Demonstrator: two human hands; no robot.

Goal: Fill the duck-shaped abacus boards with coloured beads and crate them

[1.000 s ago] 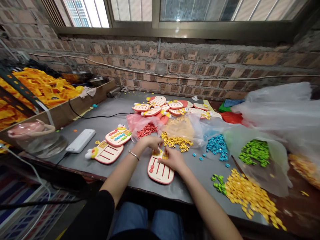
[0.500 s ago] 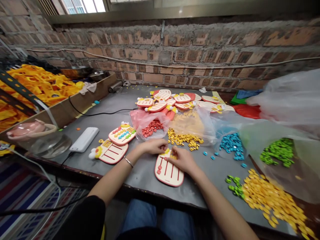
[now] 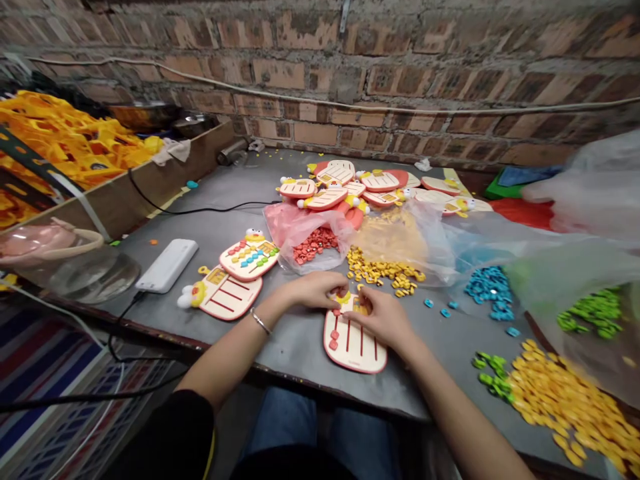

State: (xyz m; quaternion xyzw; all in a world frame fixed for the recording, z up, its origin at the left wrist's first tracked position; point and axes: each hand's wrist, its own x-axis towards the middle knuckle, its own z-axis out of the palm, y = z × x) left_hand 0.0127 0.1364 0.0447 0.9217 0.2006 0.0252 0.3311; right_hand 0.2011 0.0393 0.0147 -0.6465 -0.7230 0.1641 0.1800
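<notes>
A cream slotted toy board [image 3: 356,350] with a red rim lies on the grey table in front of me, its yellow-headed end away from me. Red beads [image 3: 333,340] sit in its leftmost slot; the other slots show no beads. My left hand [image 3: 320,291] is closed at the board's top left corner, its fingertips curled together. Whatever they pinch is too small or hidden to name. My right hand [image 3: 384,319] grips the board's upper right part, thumb across its face and fingers bent by the yellow head. That head is partly covered by both hands.
To the left lie a board filled with coloured beads [image 3: 250,257], a bare-slotted board [image 3: 227,297] and a white power bank [image 3: 167,265]. Further back are stacked boards [image 3: 327,198]. Red [image 3: 315,245], yellow [image 3: 385,267], blue [image 3: 487,290] and green beads [image 3: 593,312] spill from bags.
The camera view has tipped down and shifted slightly left, so the table appears higher and further right. Both hands stay at the board's top end, with only small finger movement.
</notes>
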